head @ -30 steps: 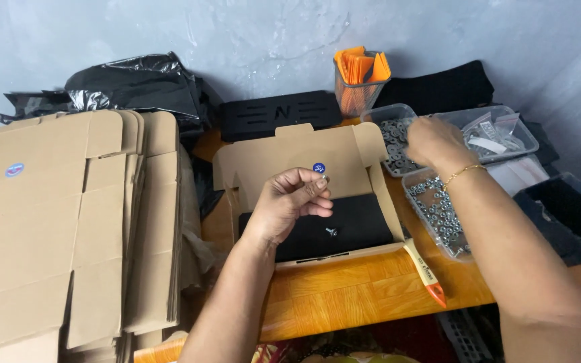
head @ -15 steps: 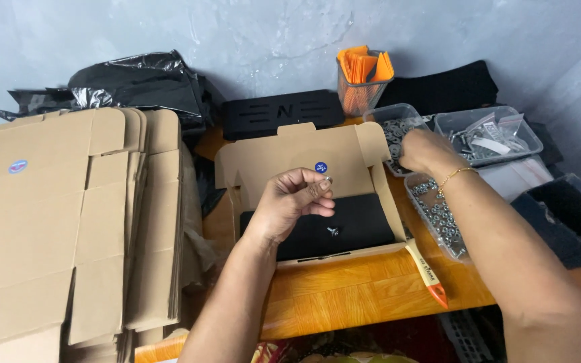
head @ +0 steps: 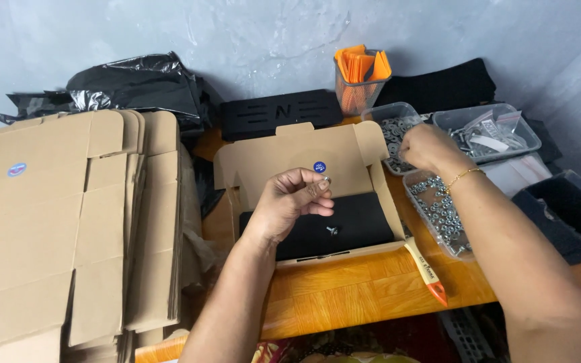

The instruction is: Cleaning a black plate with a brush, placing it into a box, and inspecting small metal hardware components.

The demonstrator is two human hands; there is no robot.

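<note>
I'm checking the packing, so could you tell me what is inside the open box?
A black panel lies in the box, with a small screw on it. The left hand covers its left part; anything underneath is hidden.

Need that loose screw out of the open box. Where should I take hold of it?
Pinch the small screw by its head, coming straight down from above: it lies alone on the flat black insert, with the left hand just above-left and nothing against it.

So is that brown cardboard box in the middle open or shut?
Open: the brown cardboard box has its lid flap folded back, showing a black insert inside.
</note>
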